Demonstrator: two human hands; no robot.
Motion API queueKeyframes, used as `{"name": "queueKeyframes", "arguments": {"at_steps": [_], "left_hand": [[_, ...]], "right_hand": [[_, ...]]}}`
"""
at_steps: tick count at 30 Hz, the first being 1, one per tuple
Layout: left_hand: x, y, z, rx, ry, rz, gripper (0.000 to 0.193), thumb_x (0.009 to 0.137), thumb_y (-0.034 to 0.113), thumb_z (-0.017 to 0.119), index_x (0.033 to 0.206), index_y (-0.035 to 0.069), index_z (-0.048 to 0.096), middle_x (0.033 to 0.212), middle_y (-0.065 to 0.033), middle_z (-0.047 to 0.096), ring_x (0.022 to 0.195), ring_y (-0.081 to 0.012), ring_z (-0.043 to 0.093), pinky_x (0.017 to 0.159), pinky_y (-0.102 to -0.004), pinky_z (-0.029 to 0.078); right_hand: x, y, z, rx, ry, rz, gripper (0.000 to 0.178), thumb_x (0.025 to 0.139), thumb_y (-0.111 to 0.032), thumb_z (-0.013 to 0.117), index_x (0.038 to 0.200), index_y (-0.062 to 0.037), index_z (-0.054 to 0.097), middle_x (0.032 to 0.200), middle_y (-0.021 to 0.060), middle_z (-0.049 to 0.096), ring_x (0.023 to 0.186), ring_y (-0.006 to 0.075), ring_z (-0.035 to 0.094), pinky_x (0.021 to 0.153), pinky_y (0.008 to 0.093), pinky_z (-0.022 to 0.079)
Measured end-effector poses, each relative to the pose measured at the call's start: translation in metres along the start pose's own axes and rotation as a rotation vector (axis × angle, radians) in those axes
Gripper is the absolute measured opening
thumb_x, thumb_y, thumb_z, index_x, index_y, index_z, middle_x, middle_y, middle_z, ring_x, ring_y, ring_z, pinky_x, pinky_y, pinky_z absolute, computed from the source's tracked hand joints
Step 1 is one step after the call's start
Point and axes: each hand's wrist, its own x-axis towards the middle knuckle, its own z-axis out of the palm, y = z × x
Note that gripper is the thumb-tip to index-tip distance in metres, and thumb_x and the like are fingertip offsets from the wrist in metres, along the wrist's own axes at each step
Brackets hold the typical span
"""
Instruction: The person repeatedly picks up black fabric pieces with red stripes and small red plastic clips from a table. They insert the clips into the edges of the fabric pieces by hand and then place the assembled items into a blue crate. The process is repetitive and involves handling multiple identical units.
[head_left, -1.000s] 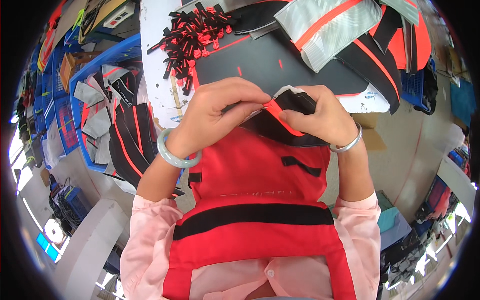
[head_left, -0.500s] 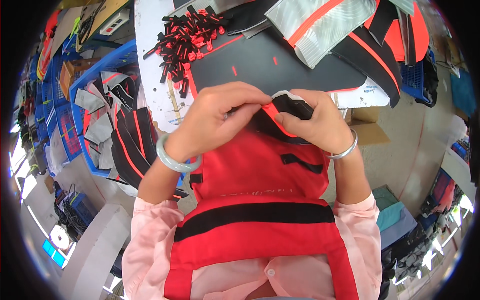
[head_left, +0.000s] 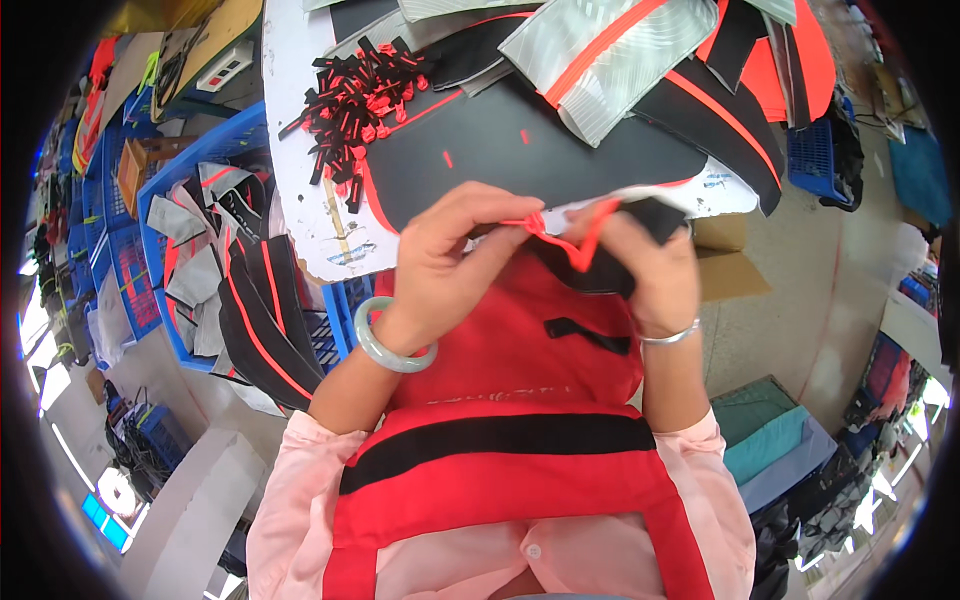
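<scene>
Looks early on: plenty of cut pieces wait on the worktop (head_left: pixel 300 215), including a big black panel (head_left: pixel 520 160) and a far pile of small black and red tabs (head_left: pixel 355 100). The blue crates (head_left: pixel 200 160) at left hold grey and black panels. Both hands pinch a small black piece with red trim (head_left: pixel 590 250) just above the red apron, left hand (head_left: pixel 450 265) and right hand (head_left: pixel 655 275) closed on it

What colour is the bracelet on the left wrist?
The bracelet on the left wrist is pale grey-green, smooth and plain; the head view shows it clearly.
</scene>
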Motion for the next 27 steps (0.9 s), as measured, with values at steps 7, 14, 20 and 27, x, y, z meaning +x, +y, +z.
{"name": "queueKeyframes", "arguments": {"at_steps": [7, 14, 20, 27], "left_hand": [[0.008, 0.014, 0.021, 0.297, -0.131, 0.249, 0.031, 0.079, -0.015, 0.065, 0.105, 0.001, 0.069, 0.093, -0.0103, 0.066, 0.08, -0.0174, 0.064, 0.067, -0.0252, 0.051], [0.013, 0.015, 0.031, 0.411, -0.159, 0.382, 0.037, 0.071, -0.013, 0.068, 0.104, 0.004, 0.07, 0.09, -0.0094, 0.065, 0.078, -0.0248, 0.062, 0.065, -0.0336, 0.051], [0.015, 0.018, 0.03, 0.492, -0.215, 0.435, 0.037, 0.073, -0.016, 0.066, 0.106, 0.003, 0.07, 0.092, -0.0101, 0.066, 0.079, -0.0221, 0.062, 0.065, -0.0299, 0.05], [0.015, 0.013, 0.033, 0.515, -0.21, 0.492, 0.039, 0.07, -0.014, 0.067, 0.105, 0.002, 0.07, 0.093, -0.0098, 0.066, 0.079, -0.0238, 0.062, 0.066, -0.0315, 0.049]], "right_hand": [[-0.021, -0.051, -0.01, -0.688, -0.219, -0.236, 0.014, 0.071, -0.004, 0.073, 0.078, -0.0022, 0.061, 0.071, 0.0104, 0.062, 0.061, 0.0219, 0.057, 0.06, 0.0301, 0.045], [-0.027, -0.051, -0.014, -0.707, -0.16, -0.219, 0.014, 0.068, -0.005, 0.072, 0.074, -0.0022, 0.059, 0.066, 0.0115, 0.059, 0.061, 0.0277, 0.056, 0.062, 0.0335, 0.046], [-0.026, -0.046, -0.012, -0.887, -0.128, -0.402, 0.015, 0.068, -0.006, 0.072, 0.074, -0.0029, 0.059, 0.066, 0.0126, 0.058, 0.065, 0.0328, 0.056, 0.066, 0.0376, 0.046], [-0.028, -0.042, -0.008, -0.973, -0.093, -0.597, 0.016, 0.07, -0.006, 0.074, 0.084, -0.0063, 0.065, 0.077, 0.0075, 0.065, 0.077, 0.0291, 0.062, 0.093, 0.0453, 0.045]]}}
